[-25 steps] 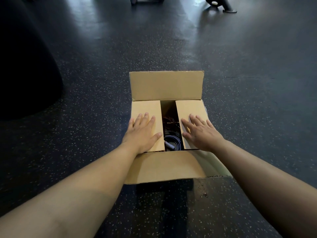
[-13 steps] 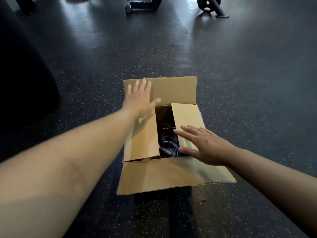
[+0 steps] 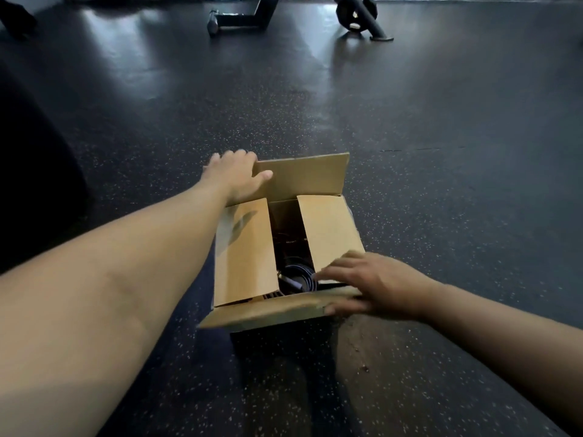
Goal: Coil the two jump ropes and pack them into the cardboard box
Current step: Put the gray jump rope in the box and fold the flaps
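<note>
The cardboard box (image 3: 246, 253) sits on the dark floor with its two side flaps folded in. A gap between them shows a coiled jump rope (image 3: 296, 277) with a purplish handle inside. The other rope is a dark tangle deeper in the gap. My left hand (image 3: 236, 175) grips the left corner of the upright far flap (image 3: 309, 175), fingers curled over its top edge. My right hand (image 3: 372, 285) holds the near flap (image 3: 268, 313) at its right end, thumb under it and fingers above.
The speckled black rubber floor (image 3: 441, 184) spreads all around the box. Gym equipment, a black frame (image 3: 243, 17) and a weight plate on a bar (image 3: 356, 11), stands far back. A large dark shape (image 3: 31, 184) lies at the left.
Both hands left the side flaps. My left hand reached forward to the far flap's corner and took hold. My right hand slid back to the near flap, which has lifted.
</note>
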A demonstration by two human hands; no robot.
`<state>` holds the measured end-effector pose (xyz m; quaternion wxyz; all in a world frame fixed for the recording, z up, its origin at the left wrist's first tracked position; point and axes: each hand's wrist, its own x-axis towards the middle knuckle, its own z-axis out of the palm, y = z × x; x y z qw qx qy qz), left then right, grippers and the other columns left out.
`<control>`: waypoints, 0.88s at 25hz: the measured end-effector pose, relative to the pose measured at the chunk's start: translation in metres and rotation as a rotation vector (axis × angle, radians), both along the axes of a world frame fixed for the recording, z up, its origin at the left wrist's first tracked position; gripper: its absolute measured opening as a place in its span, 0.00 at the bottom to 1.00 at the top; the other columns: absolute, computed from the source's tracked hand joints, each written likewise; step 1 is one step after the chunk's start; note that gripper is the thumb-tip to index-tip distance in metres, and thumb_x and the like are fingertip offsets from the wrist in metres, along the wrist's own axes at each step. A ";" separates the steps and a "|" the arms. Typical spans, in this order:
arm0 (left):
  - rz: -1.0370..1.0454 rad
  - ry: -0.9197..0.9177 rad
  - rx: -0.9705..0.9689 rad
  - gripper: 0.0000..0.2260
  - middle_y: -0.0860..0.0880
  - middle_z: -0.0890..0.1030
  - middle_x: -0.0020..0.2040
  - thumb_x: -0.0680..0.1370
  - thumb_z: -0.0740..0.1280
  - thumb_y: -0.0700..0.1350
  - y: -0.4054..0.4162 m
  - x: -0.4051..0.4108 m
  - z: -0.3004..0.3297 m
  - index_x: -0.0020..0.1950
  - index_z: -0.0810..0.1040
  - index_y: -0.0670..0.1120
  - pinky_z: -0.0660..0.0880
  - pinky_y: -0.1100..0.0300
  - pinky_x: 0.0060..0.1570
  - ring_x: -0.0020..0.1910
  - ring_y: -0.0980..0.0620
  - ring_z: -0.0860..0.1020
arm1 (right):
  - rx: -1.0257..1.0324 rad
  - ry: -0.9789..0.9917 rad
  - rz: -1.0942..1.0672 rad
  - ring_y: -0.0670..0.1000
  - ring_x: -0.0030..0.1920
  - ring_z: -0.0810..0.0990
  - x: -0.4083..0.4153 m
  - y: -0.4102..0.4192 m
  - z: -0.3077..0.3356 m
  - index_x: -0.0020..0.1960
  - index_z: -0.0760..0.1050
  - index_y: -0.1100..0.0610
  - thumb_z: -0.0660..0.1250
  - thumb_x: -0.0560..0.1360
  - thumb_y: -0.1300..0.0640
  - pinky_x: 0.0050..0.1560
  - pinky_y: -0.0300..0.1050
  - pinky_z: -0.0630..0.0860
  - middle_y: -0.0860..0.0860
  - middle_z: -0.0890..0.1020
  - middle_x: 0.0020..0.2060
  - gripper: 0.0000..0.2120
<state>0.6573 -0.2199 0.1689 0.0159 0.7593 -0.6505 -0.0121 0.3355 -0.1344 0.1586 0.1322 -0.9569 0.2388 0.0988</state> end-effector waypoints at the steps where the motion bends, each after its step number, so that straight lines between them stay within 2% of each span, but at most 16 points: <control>1: -0.028 0.024 0.025 0.28 0.44 0.77 0.69 0.83 0.53 0.66 0.009 -0.005 0.002 0.73 0.70 0.47 0.66 0.38 0.71 0.68 0.41 0.75 | -0.055 -0.029 -0.029 0.50 0.64 0.76 0.005 -0.008 0.004 0.76 0.70 0.44 0.53 0.79 0.27 0.64 0.51 0.77 0.46 0.80 0.65 0.33; 4: -0.051 0.102 0.174 0.29 0.44 0.76 0.72 0.84 0.49 0.65 0.037 -0.019 0.002 0.74 0.71 0.49 0.65 0.38 0.71 0.71 0.41 0.73 | -0.228 -0.082 -0.100 0.54 0.61 0.77 0.024 -0.032 0.004 0.74 0.71 0.46 0.50 0.78 0.27 0.60 0.54 0.78 0.49 0.81 0.62 0.34; 7: -0.006 0.241 0.305 0.29 0.45 0.69 0.79 0.85 0.45 0.63 0.061 -0.027 -0.007 0.79 0.68 0.50 0.61 0.40 0.75 0.77 0.42 0.67 | -0.310 -0.062 -0.214 0.57 0.70 0.72 0.045 -0.052 -0.005 0.78 0.65 0.46 0.52 0.77 0.29 0.67 0.55 0.73 0.52 0.73 0.72 0.36; 10: -0.012 0.269 0.205 0.24 0.46 0.70 0.78 0.86 0.46 0.57 0.092 -0.039 -0.029 0.76 0.70 0.51 0.63 0.42 0.73 0.75 0.42 0.69 | -0.285 -0.025 -0.277 0.57 0.79 0.62 0.060 -0.064 -0.021 0.82 0.58 0.46 0.54 0.79 0.31 0.75 0.54 0.63 0.52 0.63 0.81 0.35; 13: -0.025 0.185 0.155 0.25 0.49 0.59 0.84 0.86 0.46 0.58 0.114 -0.051 -0.062 0.83 0.56 0.53 0.54 0.38 0.78 0.81 0.44 0.58 | -0.227 0.031 -0.288 0.56 0.82 0.57 0.070 -0.075 -0.041 0.83 0.55 0.44 0.53 0.82 0.33 0.80 0.54 0.56 0.51 0.58 0.83 0.33; 16: -0.007 0.138 0.109 0.26 0.50 0.48 0.85 0.86 0.46 0.58 0.118 -0.056 -0.092 0.84 0.47 0.54 0.45 0.38 0.79 0.84 0.45 0.47 | -0.173 0.050 -0.288 0.56 0.83 0.55 0.073 -0.080 -0.061 0.83 0.53 0.42 0.50 0.83 0.34 0.81 0.56 0.54 0.52 0.56 0.84 0.31; 22: 0.002 0.188 0.120 0.25 0.50 0.42 0.85 0.86 0.44 0.58 0.116 -0.055 -0.123 0.84 0.46 0.57 0.39 0.38 0.79 0.84 0.46 0.41 | -0.133 0.041 -0.348 0.54 0.84 0.49 0.074 -0.078 -0.098 0.84 0.48 0.40 0.47 0.84 0.35 0.82 0.56 0.50 0.50 0.50 0.85 0.30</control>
